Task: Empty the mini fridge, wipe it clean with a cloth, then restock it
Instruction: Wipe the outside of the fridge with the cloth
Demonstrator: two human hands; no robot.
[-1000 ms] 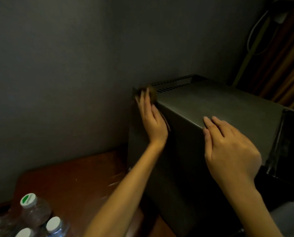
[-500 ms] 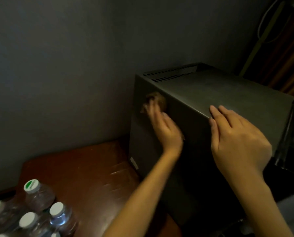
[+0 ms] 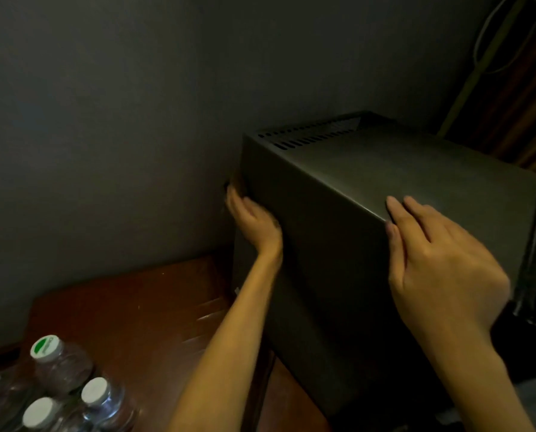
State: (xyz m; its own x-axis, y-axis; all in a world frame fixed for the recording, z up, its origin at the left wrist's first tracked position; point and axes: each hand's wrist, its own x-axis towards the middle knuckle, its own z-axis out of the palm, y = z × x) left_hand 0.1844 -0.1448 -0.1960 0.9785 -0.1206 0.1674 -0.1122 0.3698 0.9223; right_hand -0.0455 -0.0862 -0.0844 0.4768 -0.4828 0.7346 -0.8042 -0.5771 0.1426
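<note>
Now left hand (image 3: pixel 255 224) is lower down mini fridge (image 3: pixel 332 260) side, grip flat, cloth hidden. Right hand (image 3: pixel 441 263), flat, braces top; wiping progresses.

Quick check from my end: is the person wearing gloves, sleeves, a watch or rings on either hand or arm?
No. The left hand and right hand are bare: no gloves, no rings on the fingers that show. The left forearm and right forearm are bare to the frame's edge, with no sleeve, watch or bracelet in view. Nails look short, though the light is dim.
</note>
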